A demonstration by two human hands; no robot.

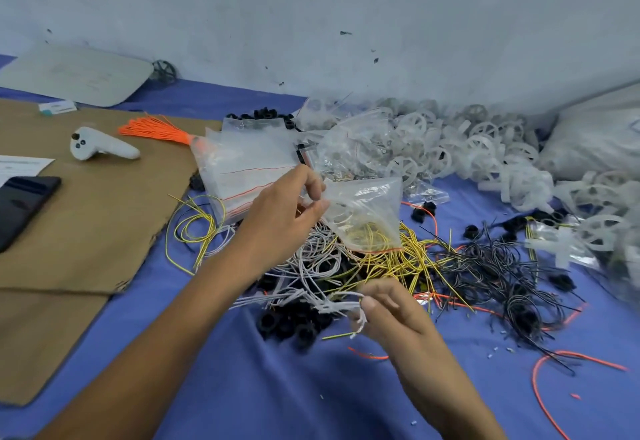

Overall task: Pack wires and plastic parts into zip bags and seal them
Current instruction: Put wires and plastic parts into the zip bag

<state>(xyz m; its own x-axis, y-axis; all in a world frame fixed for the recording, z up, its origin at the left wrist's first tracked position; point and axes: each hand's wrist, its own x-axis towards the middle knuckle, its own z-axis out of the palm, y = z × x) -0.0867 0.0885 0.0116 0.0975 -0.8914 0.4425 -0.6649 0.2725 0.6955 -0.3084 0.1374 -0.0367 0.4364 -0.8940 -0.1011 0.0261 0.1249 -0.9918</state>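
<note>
Two hands (280, 211) (391, 311), one phone (20, 209), one white controller (100, 145), one orange wire bundle (156, 130).

1 head view, wide-angle, facing forward-down, close above wire pile (398, 266).

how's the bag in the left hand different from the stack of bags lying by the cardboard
The held bag is a single bag, pinched up in the air by the left hand; the stack of bags is several bags lying in a pile. The held bag is crumpled and bulging; the stack of bags lies flat. Both are clear plastic with a red line.
</note>
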